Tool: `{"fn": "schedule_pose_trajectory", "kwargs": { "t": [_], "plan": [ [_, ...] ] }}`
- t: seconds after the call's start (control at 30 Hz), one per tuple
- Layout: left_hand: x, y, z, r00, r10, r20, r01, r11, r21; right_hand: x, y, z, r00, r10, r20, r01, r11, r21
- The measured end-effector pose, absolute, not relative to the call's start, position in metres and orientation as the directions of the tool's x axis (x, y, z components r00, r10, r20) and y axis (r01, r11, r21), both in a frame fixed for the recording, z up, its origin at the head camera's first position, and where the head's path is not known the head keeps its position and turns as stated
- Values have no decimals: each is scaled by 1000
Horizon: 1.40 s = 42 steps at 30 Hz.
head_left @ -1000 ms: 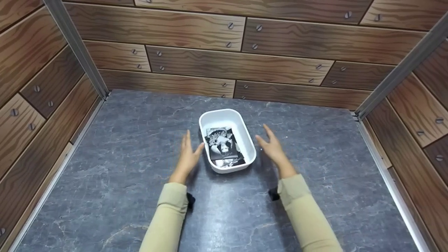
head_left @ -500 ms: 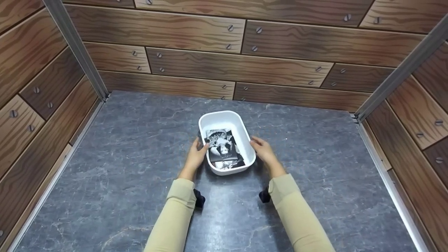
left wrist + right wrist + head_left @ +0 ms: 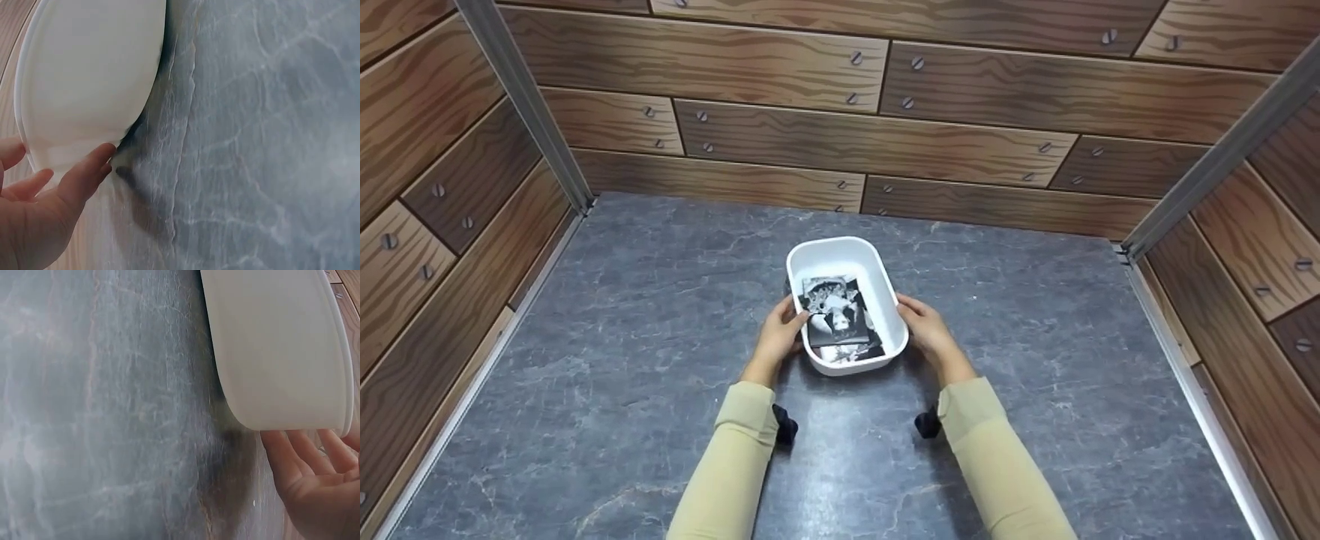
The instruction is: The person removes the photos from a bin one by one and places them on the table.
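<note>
Head | left grip, right grip hold white tub | earlier: wider apart

Holds the left arm and the right arm out in front, side by side. Grips from both sides with the left hand and the right hand, palms turned in, thumbs up high and fingers lower down.

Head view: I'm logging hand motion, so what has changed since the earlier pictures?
The left hand and right hand moved inward from either side of the white tub and now hold it by its long sides. The tub and the printed pictures inside stayed in place.
</note>
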State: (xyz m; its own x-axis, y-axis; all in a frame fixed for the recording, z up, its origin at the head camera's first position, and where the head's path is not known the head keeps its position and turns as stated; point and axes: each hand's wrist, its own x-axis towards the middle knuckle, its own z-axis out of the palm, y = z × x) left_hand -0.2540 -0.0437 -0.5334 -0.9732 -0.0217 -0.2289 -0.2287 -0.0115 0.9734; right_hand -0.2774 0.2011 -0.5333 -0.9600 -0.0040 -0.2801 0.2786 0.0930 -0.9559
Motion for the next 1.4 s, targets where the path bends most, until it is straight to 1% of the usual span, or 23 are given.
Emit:
{"fn": "schedule_pose_trajectory", "kwargs": {
  "t": [0.1, 0.13, 0.3, 0.6, 0.7, 0.8, 0.9, 0.97, 1.07, 1.17, 1.23, 1.4],
  "plan": [
    [-253, -46, -534, -972, -27, -233, -233, 4, 972, -271, 202, -534, -955, 3, -298, 297, 87, -951],
    [-256, -47, -541, -972, -30, -232, -232, 1, 973, -269, 203, -534, -955, 3, -298, 297, 82, -951],
    [-257, -49, -543, -970, -26, -242, -241, -25, 970, -256, 204, -535, -952, 7, -306, 306, 49, -951],
    [-255, -51, -540, -952, -26, -305, -299, -134, 945, -243, 205, -534, -947, -14, -321, 320, 23, -947],
    [-255, -50, -539, -945, -26, -326, -319, -142, 937, -244, 203, -527, -949, 23, -314, 315, 25, -949],
    [-255, -50, -538, -937, -26, -350, -342, -153, 927, -249, 196, -513, -961, 131, -245, 250, 17, -968],
    [-256, -50, -537, -933, -26, -360, -351, -161, 922, -254, 183, -496, -961, 241, -137, 137, -16, -990],
    [-256, -51, -537, -933, -26, -360, -351, -165, 922, -256, 170, -486, -959, 272, -78, 69, -46, -997],
    [-256, -50, -537, -938, -35, -346, -337, -154, 929, -258, 150, -477, -966, 255, -34, 20, -56, -998],
    [-256, -49, -536, -939, -51, -339, -329, -144, 933, -260, 134, -477, -980, 196, -43, 39, -25, -999],
    [-255, -48, -536, -940, -61, -336, -326, -134, 936, -261, 126, -482, -985, 154, -72, 75, 12, -997],
    [-255, -47, -537, -941, -82, -329, -319, -110, 941, -267, 121, -506, -976, 118, -183, 197, 118, -973]
  ]
}}
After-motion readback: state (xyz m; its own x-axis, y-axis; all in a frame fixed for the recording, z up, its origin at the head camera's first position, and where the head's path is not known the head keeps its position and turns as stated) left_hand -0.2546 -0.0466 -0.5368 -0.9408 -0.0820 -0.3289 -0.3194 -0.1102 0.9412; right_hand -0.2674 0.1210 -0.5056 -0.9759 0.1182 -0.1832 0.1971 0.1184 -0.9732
